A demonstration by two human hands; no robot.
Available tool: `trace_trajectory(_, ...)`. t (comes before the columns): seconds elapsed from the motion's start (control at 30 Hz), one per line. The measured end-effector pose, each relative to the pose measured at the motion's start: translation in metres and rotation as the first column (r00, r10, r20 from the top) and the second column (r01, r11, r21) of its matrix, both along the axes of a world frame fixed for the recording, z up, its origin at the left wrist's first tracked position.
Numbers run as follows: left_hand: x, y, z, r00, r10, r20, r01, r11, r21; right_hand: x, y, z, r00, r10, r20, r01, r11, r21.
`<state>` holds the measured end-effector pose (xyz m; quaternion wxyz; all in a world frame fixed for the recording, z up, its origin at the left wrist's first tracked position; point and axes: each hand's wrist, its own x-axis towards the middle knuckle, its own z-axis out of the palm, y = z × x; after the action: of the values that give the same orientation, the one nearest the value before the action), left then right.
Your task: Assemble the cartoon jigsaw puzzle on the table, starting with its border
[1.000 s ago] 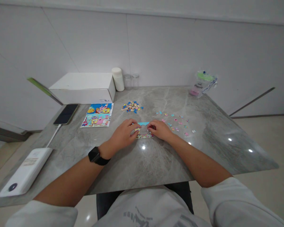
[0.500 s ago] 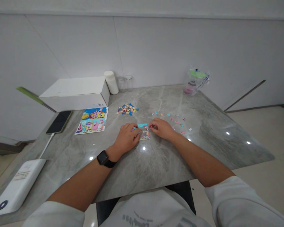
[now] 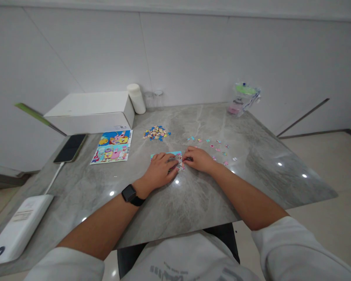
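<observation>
Grey marble table [image 3: 193,203]; both hands on puzzle [image 3: 175,156], mid-table.

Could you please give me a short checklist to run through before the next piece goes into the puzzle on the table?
1. Assembled puzzle section lies flat on the table: ok.
2. Left hand rests on the section and steadies it: ok.
3. Right hand is at the section's right edge; whether it pinches a piece: cannot tell.
4. Loose pink and blue pieces lie spread beside the right hand, apart from each other: ok.
5. Reference picture lies face up and uncovered: ok.
6. Heap of blue and yellow pieces is unsorted: not ok.
</observation>
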<state>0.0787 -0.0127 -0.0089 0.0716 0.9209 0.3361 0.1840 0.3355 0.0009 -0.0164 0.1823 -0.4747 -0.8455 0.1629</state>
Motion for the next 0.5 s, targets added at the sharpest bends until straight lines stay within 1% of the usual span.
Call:
trace_trajectory(0.2,0.004,-0.003,0.004,1.000,-0.004,-0.019,0.003,1.000,-0.030,0.000,0.000,0.000,1.000,-0.002,0.008,0.002,1.000,0.005)
trace_trajectory(0.5,0.012,-0.010,0.000,0.999,0.032,-0.040,-0.034,0.999,-0.032,-0.002,-0.002,0.006,1.000,-0.002,0.022,0.002,1.000,-0.012)
